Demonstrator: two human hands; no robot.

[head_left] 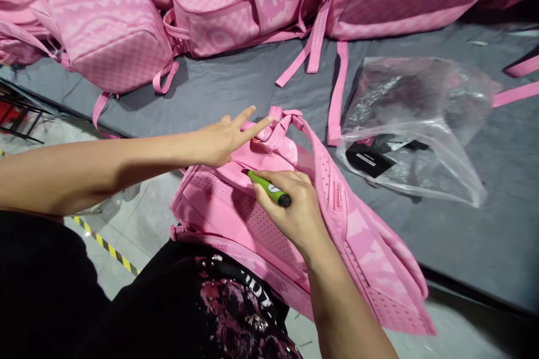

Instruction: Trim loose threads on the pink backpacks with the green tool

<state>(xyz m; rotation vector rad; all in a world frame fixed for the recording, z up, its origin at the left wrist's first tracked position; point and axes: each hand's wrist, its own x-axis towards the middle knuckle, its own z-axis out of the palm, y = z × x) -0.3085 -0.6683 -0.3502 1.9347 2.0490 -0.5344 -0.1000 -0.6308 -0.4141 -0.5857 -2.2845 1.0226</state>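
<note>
A pink backpack [269, 230] lies tilted across the table's front edge, its dotted padded back and straps facing up. My right hand [295, 202] is closed around a green marker [269, 187] with a black rear end and a pale mark on its side. The marker's dark tip points at the pink fabric near the backpack's top; whether it touches cannot be told. My left hand [223, 137] rests over the top of the backpack, fingers spread, beside the strap loop [290, 118]. Its palm side is hidden.
Several pink checked backpacks [113, 17] stand along the back of the grey-covered table [236, 81]. On the right lies a clear plastic bag [404, 118] with black items, including a black tag [368, 161]. Yellow-black tape [105, 244] marks the floor at lower left.
</note>
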